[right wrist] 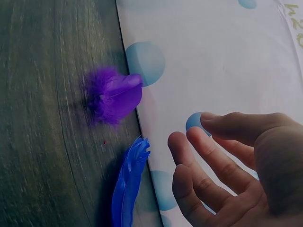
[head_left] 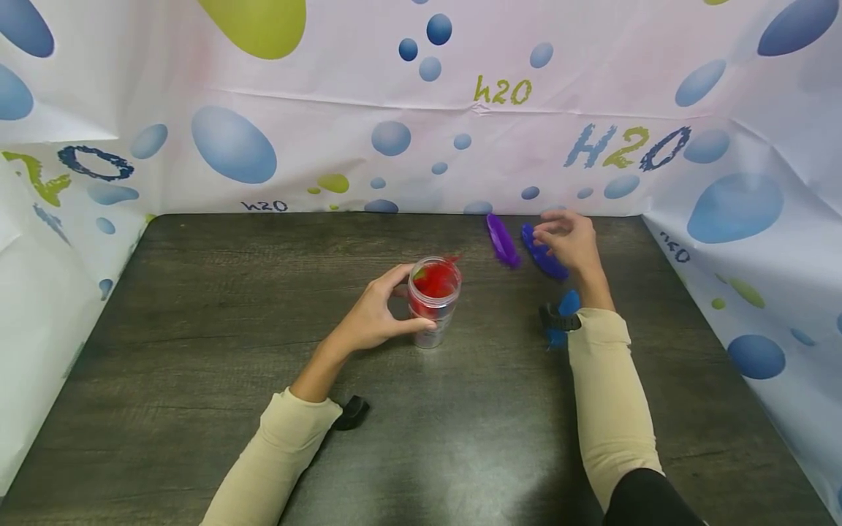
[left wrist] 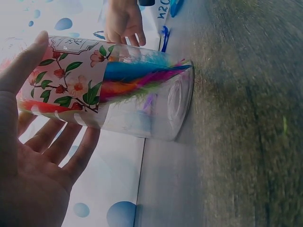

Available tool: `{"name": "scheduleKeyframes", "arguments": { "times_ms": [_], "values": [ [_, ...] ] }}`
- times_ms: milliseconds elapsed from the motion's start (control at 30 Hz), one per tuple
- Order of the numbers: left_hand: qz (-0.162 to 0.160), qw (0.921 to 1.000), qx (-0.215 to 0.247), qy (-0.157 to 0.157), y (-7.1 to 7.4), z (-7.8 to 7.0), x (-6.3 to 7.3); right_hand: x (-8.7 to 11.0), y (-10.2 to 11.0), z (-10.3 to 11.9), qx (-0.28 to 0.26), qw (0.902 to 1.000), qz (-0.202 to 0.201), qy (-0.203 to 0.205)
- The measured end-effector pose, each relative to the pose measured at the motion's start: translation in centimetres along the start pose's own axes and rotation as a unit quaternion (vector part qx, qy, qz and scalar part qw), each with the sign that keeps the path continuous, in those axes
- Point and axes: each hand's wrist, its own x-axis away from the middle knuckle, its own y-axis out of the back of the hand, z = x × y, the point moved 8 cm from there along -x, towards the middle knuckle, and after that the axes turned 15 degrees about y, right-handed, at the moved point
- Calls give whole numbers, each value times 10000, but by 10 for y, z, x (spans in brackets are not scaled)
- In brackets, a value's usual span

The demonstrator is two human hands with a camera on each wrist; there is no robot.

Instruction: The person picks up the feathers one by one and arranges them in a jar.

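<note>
My left hand (head_left: 371, 315) grips a clear jar (head_left: 430, 337) from its left side, thumb in front and fingers behind. The left wrist view shows a flowered label (left wrist: 71, 82) on the jar and colourful feathers (left wrist: 125, 71) inside it; red ones fill its open mouth in the head view. Over the back right of the table, my right hand (head_left: 574, 245) holds nothing, its fingers loosely bent. Beneath its fingertips lies a dark blue feather (head_left: 551, 264), with a purple feather (head_left: 503, 241) to its left. A lighter blue feather (head_left: 569, 301) is partly hidden under my right wrist.
The dark wood-grain table (head_left: 217, 314) meets a white sheet printed with blue drops (head_left: 342, 146) at the back and both sides. Black straps with small devices sit on both wrists, the left one (head_left: 351, 413) close over the table.
</note>
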Motion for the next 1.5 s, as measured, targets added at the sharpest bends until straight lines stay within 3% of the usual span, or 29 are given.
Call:
{"name": "scheduleKeyframes", "arguments": {
  "times_ms": [233, 767, 1100, 1500],
  "values": [
    [10, 10000, 38, -24, 0, 0, 0, -7, -4, -3, 188, 9996, 176, -75],
    [3, 10000, -15, 18, 0, 2, 2, -13, -8, -14, 23, 9995, 265, -194],
    [18, 10000, -47, 52, 0, 1, 1, -18, -8, -22, 257, 9994, 194, -128],
    [44, 10000, 23, 14, 0, 0, 2, -24, -8, -27, 811, 9956, 339, -325]
  ]
}}
